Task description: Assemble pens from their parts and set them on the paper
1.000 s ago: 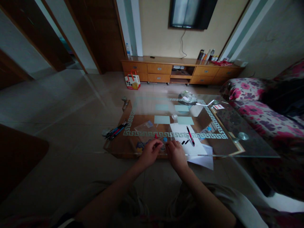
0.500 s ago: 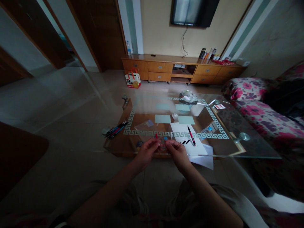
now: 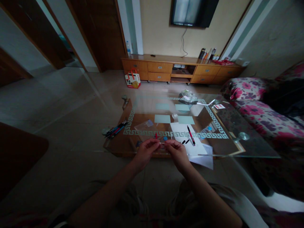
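Over the near edge of the glass table (image 3: 142, 109), my left hand (image 3: 146, 152) and my right hand (image 3: 177, 152) meet almost fingertip to fingertip. Both are closed in a pinch on a small, thin, pale piece (image 3: 161, 143) that bridges the gap between them; its kind is too small to tell. Just beyond the fingers are a small red piece (image 3: 156, 136) and a blue cap (image 3: 165, 138). To the right, a red and black pen (image 3: 191, 135) lies on white paper (image 3: 178, 129), with short black pieces (image 3: 185, 142) beside it.
A bundle of pens (image 3: 116, 130) lies at the table's left edge. Toward the back right sits a clear plastic bag (image 3: 188, 96). A flowered sofa (image 3: 249, 107) stands along the right, and a wooden cabinet (image 3: 160, 67) under the television lines the far wall.
My fingertips have come slightly closer together, and the small pale piece now shows level between them. Things on the table stay where they were.
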`<state>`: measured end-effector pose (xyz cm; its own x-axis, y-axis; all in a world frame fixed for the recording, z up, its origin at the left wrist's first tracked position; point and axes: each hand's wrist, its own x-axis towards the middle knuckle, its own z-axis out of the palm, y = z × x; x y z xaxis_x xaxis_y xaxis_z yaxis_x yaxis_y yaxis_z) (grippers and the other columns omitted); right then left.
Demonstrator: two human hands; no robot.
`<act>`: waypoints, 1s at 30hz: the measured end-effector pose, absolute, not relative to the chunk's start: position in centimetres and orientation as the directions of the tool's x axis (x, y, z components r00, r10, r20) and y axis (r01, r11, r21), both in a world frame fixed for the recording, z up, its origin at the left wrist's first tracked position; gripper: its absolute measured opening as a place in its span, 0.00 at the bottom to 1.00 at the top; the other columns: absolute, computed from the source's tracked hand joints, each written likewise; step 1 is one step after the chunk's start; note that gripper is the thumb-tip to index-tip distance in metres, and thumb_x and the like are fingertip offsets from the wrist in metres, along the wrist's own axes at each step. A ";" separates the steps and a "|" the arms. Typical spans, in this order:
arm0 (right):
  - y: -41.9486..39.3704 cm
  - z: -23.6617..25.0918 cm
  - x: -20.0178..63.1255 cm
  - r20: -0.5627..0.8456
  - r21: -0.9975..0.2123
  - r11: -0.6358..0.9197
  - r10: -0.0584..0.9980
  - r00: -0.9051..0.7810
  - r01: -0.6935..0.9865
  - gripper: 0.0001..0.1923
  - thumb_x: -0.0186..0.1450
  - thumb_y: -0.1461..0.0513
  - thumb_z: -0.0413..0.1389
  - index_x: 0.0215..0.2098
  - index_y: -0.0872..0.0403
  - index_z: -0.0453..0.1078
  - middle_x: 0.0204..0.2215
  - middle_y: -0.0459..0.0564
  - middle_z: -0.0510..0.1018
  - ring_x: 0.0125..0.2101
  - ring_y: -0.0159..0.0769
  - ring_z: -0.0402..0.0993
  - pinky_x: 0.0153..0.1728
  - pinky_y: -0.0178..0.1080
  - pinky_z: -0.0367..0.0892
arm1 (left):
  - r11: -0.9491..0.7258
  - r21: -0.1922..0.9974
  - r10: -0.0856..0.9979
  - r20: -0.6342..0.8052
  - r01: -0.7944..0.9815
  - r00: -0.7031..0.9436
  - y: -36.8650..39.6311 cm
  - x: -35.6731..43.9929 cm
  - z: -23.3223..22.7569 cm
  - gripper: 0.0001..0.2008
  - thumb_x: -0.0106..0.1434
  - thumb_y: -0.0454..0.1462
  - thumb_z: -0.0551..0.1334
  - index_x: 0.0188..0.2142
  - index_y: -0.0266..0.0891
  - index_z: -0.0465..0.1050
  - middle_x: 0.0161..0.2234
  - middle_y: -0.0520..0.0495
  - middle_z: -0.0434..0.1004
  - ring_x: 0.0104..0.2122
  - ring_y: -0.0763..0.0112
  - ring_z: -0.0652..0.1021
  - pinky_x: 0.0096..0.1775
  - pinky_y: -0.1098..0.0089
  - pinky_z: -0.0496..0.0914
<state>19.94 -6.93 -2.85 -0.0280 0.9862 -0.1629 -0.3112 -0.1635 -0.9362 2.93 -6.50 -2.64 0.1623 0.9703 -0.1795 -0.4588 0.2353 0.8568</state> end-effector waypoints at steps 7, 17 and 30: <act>-7.0 -2.3 20.0 -0.097 -0.971 -0.096 0.995 -0.007 -0.218 0.12 0.56 0.55 0.67 0.35 0.53 0.78 0.27 0.45 0.78 0.27 0.31 0.69 0.31 0.35 0.66 | 0.217 0.882 0.975 -0.173 -0.419 0.142 -6.5 2.8 -2.7 0.12 0.55 0.39 0.72 0.37 0.35 0.77 0.33 0.47 0.82 0.36 0.69 0.81 0.43 0.69 0.72; -6.9 -2.6 20.1 -0.086 -0.980 -0.086 0.996 -0.005 -0.177 0.13 0.56 0.54 0.68 0.35 0.52 0.78 0.29 0.47 0.79 0.27 0.32 0.72 0.31 0.37 0.68 | 0.173 0.925 0.985 -0.155 -0.339 0.082 -6.4 2.7 -2.9 0.13 0.55 0.40 0.72 0.37 0.36 0.79 0.33 0.47 0.82 0.34 0.70 0.80 0.43 0.68 0.73; -6.9 -2.7 20.0 -0.002 -0.992 -0.008 0.999 -0.043 -0.128 0.11 0.58 0.55 0.66 0.37 0.52 0.78 0.30 0.48 0.81 0.29 0.34 0.74 0.33 0.37 0.70 | 0.174 0.937 0.983 -0.150 -0.303 0.102 -6.4 2.7 -3.1 0.12 0.55 0.41 0.72 0.38 0.37 0.80 0.33 0.46 0.82 0.35 0.69 0.80 0.43 0.67 0.74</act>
